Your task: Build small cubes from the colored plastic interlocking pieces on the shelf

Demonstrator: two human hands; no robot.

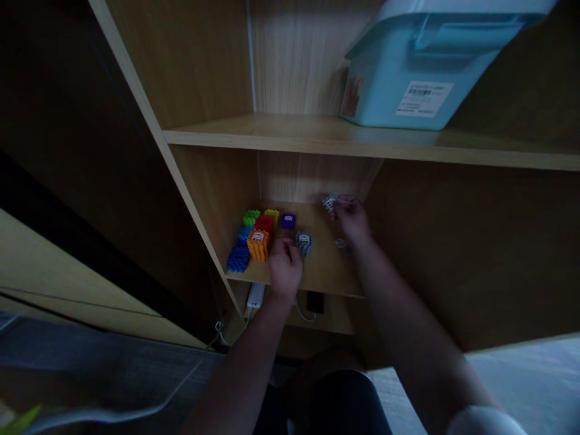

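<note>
On the lower shelf, my left hand [285, 266] has its fingers curled together just left of a stack of grey notched pieces [304, 243]. Whether it touches the stack or holds something small, I cannot tell. Farther back on the right, my right hand [353, 220] pinches a pale grey notched piece [330, 203] above the shelf. Stacks of similar pieces stand at the left: orange [258, 244], red [264, 224], dark blue [238, 258], light blue [245, 234], green [251, 217] and yellow [272, 215]. A purple stack [288, 220] sits behind the grey one.
A small pale piece [339, 243] lies by my right forearm. Overhead, a light blue bin [394, 78] stands on the upper shelf [290, 130]. Below are a white power strip [256, 295], a black device [315, 302] and a white cable [181, 386] trailing across the floor.
</note>
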